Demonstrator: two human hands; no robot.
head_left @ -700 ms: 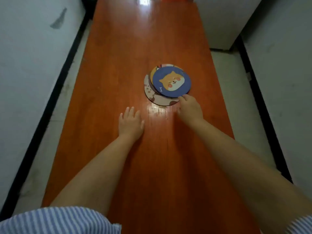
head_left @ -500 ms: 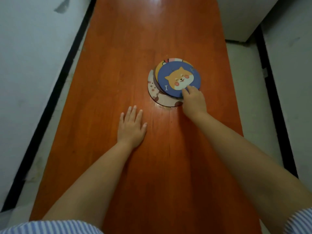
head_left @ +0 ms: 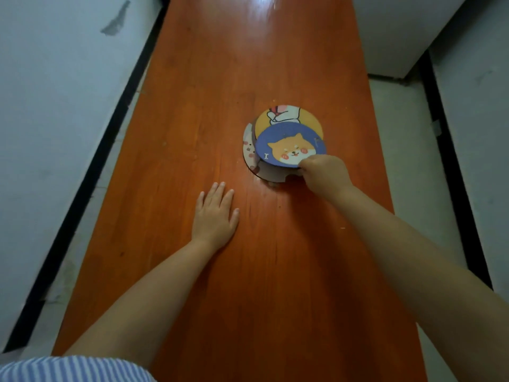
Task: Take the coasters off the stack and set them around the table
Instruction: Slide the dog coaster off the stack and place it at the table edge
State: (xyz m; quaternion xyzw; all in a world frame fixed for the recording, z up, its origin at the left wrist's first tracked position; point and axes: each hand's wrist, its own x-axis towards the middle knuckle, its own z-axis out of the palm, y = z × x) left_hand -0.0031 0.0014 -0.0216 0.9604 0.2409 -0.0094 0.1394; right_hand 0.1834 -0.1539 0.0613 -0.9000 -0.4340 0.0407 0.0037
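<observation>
Right hand point(head_left: 325, 172) is reaching out arm extended, fingers curled and pinching the near edge of the blue dog coaster point(head_left: 289, 146), tilting it up off the stack. Under it sit a yellow coaster point(head_left: 286, 117) and a spotted one point(head_left: 249, 150), mid surface point(head_left: 220, 64). Left hand point(head_left: 214, 216) lies flat, palm down, fingers spread, holding nothing.

A glossy, lacquered finish with visible grain is shown by the long orange-brown wooden table point(head_left: 248, 78); glare is reflected at its far end. A matt printed face is presented by the round blue dog-print coaster point(head_left: 286, 146), and likewise by the round yellow coaster point(head_left: 289, 117) beneath it. A striped blue-and-white woven cloth sleeve point(head_left: 77, 369) is noted. The pale walls point(head_left: 55, 106) appear matt and scuffed.
</observation>
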